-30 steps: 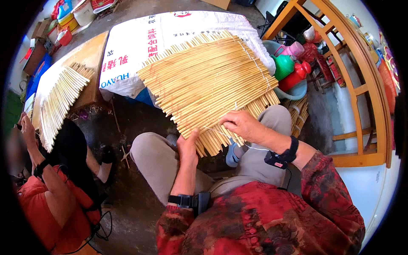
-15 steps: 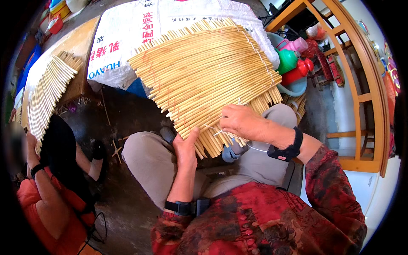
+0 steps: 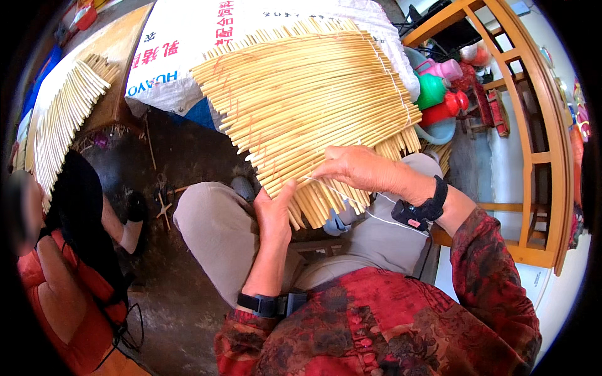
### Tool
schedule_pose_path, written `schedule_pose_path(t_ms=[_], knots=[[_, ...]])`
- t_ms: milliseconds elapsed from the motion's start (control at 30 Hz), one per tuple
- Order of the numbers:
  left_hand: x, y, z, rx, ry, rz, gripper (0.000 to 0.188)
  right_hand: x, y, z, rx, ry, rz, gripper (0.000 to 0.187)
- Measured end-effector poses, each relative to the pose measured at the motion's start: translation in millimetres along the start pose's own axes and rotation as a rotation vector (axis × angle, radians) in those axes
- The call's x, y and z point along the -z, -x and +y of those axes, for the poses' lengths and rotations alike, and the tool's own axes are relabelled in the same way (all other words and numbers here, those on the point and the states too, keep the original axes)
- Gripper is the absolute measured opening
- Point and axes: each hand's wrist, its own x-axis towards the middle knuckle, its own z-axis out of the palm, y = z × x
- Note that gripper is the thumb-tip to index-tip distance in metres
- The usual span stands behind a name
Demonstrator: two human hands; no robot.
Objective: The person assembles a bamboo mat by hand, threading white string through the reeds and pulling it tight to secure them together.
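Note:
A mat of straw-coloured stalks (image 3: 307, 94), laid side by side and tied with thread, slants from the covered table down over my knees. My left hand (image 3: 273, 210) is closed on its lower left edge, thumb on top of the stalks and fingers out of sight beneath. Close by, my right hand (image 3: 360, 168) pinches a thin white string (image 3: 401, 225) over the stalks at the near end. The string runs back past my right wrist. Shorter stalk ends show below both hands.
A white printed sack (image 3: 172, 37) covers the table under the mat. To the left, a co-worker's hand side holds another bundle of stalks (image 3: 69, 119). Colourful plastic vessels (image 3: 433, 91) stand at right, beside a wooden chair frame (image 3: 539, 138). A black cable (image 3: 128, 332) lies lower left.
My right hand has moved slightly left, toward my left hand, with the string drawn out longer behind it. My left hand keeps its hold on the mat.

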Motion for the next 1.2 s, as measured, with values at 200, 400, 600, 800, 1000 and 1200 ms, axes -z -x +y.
schedule_pose_path(t_ms=[200, 400, 600, 800, 1000, 1200], knots=[[-1, 1, 1, -0.004, 0.012, -0.006, 0.035, 3, -4, 9, 0.034, -0.075, -0.043, 0.024], [1, -1, -2, -0.014, 0.013, 0.003, 0.035, 9, -8, 8, 0.018, -0.103, -0.102, 0.018], [1, -1, 0, 0.013, -0.010, 0.015, 0.035, 12, -12, 7, 0.051, -0.056, -0.116, 0.017], [0, 0, -2, -0.009, -0.009, 0.004, 0.036, 18, -16, 5, 0.087, -0.006, -0.157, 0.019], [0, 0, 0, -0.004, -0.025, 0.007, 0.036, 22, -20, -4, 0.054, 0.024, -0.181, 0.016], [-2, 1, 3, 0.013, -0.041, 0.005, 0.036, 31, -26, -18, 0.052, 0.148, -0.197, 0.016]])
